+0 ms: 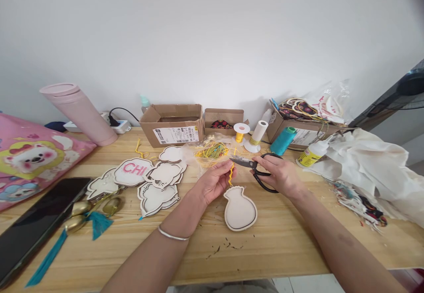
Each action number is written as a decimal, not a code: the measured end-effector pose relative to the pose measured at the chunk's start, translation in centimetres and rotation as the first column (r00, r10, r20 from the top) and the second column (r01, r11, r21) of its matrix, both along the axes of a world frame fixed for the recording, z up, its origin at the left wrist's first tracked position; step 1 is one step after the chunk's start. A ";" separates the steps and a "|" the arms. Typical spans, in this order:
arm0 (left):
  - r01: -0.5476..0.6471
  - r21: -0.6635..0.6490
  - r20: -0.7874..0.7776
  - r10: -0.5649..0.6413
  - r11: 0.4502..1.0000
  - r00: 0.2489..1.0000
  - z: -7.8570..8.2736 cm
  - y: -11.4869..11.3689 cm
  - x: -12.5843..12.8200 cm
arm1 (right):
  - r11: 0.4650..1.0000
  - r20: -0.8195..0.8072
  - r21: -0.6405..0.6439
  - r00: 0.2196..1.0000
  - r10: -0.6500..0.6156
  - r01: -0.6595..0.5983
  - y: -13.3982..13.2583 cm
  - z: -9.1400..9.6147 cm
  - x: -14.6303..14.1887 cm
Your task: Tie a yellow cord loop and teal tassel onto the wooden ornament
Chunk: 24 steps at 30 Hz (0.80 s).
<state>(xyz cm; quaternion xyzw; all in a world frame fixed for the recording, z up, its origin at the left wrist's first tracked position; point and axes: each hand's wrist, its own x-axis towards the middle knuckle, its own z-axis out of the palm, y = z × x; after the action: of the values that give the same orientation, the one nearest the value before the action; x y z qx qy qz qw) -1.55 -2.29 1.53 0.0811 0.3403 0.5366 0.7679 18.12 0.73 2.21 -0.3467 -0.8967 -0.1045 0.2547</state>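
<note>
My left hand [217,179] pinches a yellow cord [231,173] near its upper end. The cord runs down to the neck of a pouch-shaped, pale wooden piece [241,209], which lies on the table. In my right hand [281,174] is a pair of black-handled scissors [247,162], with fingers through the handles. Their blades point left and lie at the cord just above my left fingertips. Whether the blades touch the cord I cannot tell. Behind the blades sits a tangle of yellow and green cords [213,150] on clear plastic.
Several cut-out wooden shapes [162,195] lie at left, near brass bells [77,215] with teal tassels and a phone [36,226]. Cardboard boxes [175,127], thread spools [283,140] and a glue bottle [311,153] stand behind. White cloth [361,160] and thread scraps [359,202] are at right.
</note>
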 end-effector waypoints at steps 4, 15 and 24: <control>0.046 0.077 -0.002 -0.046 0.996 0.999 -0.3 0.0 0.0 | 0.993 -0.165 -0.121 0.986 -0.009 -0.011 0.0 -0.5 -0.1; 0.076 0.119 0.044 -0.082 0.990 0.996 -0.6 0.3 -0.4 | 0.877 -0.239 -0.387 0.887 -0.394 0.285 3.3 -1.1 6.3; 0.076 0.111 0.056 -0.083 0.991 0.995 0.1 0.2 -0.5 | 0.884 -0.071 -0.287 0.912 -0.403 0.369 3.6 -1.2 10.8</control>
<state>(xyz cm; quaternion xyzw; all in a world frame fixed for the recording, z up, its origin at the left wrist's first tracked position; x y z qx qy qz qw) -2.01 -2.11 1.61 0.1203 0.2837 0.5255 0.7931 28.93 4.35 1.01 -0.5555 -0.7971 -0.0086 0.2366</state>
